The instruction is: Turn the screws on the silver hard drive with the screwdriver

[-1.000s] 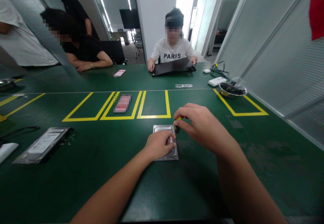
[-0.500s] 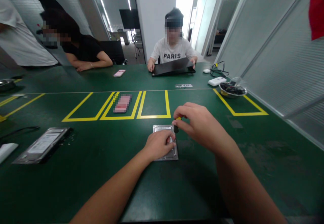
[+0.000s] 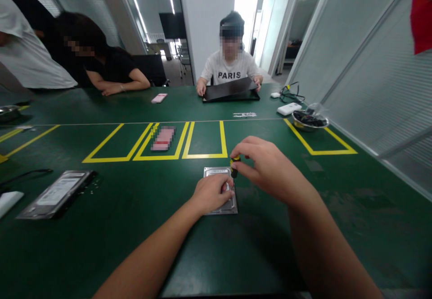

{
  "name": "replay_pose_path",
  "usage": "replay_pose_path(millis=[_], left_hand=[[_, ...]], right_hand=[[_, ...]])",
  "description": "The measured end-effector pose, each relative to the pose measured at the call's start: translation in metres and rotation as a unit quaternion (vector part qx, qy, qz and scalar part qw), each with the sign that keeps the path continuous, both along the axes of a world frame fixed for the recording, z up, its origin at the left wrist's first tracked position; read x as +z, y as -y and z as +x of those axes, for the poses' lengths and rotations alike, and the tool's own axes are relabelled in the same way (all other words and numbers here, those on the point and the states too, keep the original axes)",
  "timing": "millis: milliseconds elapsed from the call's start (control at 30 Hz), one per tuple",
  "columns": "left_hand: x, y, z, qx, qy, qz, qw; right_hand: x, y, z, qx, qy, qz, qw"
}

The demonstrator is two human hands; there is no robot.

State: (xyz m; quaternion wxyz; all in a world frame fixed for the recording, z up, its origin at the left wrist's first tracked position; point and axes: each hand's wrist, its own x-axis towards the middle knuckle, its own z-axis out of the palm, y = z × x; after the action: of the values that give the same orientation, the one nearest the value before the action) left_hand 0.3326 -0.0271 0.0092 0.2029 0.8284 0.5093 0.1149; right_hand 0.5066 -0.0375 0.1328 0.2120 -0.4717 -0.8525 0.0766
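silver metal, a flat rectangular hard drive [image 3: 230, 206], likely stiff and best held by its edges, lies on the green table [image 3: 189, 263] under a half-open left hand [image 3: 213, 193], the right hand [image 3: 261, 158] pinching a stubby yellow-and-black tool [image 3: 234, 171] near its far-right corner.

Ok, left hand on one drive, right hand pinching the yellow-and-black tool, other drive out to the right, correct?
No: the head view shows the other drive out to the left, not the right. The left hand is on one drive, and the right hand pinches the yellow-and-black tool.
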Motion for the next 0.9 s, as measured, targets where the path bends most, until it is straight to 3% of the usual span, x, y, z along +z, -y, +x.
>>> replay_pose_path(millis=[900], left_hand=[[0.0036,0.0003,-0.0018,-0.014,0.009,-0.012,1.0]], right_hand=[[0.0025,0.0031,0.0032,-0.005,0.027,0.0,1.0]])
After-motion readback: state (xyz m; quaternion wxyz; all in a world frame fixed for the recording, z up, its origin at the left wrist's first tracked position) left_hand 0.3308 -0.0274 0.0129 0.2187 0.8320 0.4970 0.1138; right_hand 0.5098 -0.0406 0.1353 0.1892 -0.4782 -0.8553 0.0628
